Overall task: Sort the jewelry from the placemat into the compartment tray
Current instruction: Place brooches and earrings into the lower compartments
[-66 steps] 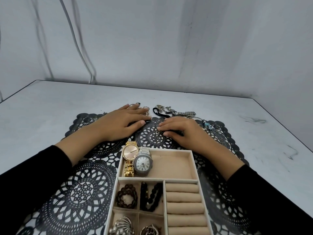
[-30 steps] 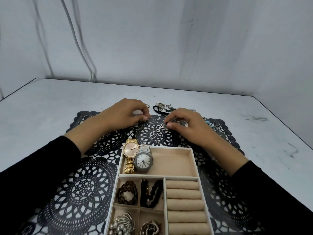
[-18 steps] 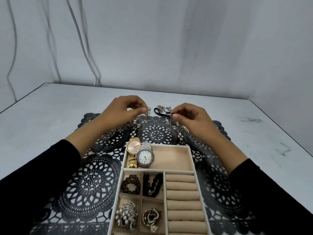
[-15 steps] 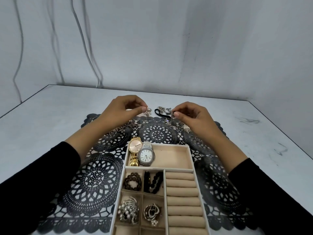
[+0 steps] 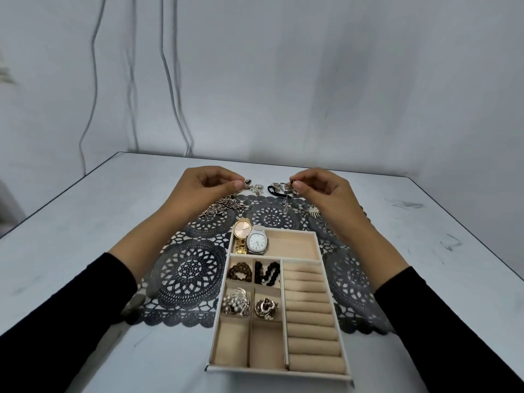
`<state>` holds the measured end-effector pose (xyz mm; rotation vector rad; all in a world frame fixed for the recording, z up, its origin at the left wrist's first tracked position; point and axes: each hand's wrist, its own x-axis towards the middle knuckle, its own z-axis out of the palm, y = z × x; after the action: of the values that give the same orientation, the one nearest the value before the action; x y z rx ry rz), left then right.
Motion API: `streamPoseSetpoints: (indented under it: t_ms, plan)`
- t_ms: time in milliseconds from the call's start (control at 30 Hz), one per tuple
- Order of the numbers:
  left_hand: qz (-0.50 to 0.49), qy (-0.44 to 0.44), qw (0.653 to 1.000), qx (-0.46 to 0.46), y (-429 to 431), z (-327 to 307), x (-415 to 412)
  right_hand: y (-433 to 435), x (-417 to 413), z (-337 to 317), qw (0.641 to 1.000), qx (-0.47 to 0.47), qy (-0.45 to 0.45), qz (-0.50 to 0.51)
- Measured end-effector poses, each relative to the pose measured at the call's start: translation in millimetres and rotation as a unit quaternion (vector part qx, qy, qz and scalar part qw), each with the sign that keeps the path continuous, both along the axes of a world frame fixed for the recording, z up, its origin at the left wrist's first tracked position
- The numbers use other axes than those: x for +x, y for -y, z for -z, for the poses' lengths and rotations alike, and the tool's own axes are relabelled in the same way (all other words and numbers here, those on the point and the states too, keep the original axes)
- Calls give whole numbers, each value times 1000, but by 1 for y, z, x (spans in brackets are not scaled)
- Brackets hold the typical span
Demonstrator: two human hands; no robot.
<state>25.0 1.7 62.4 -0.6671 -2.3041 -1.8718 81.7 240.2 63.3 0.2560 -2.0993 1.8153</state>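
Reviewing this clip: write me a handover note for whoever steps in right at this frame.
Left hand pinches a small charm; right hand pinches a small trinket, both at the placemat's far edge.
Done: two watches, bead bracelets and brooches lie in the tray.
Left: loose chains and a leaf-shaped pendant on the placemat; ring rolls and two near compartments hold nothing.
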Motion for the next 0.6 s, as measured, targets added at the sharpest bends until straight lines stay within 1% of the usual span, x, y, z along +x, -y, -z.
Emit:
streamPoseSetpoints:
  t_ms: [333,500,600]
  plan:
    - [-13,-14,999,26,10,6,52,11,46,-2,999,-35,-32,-21]
    - [-28,-16,998,46,10,11,71,15,64,5,997,-63,-30,-36]
    - [-29,-17,998,50,12,15,78,17,76,9,997,-59,-19,-54]
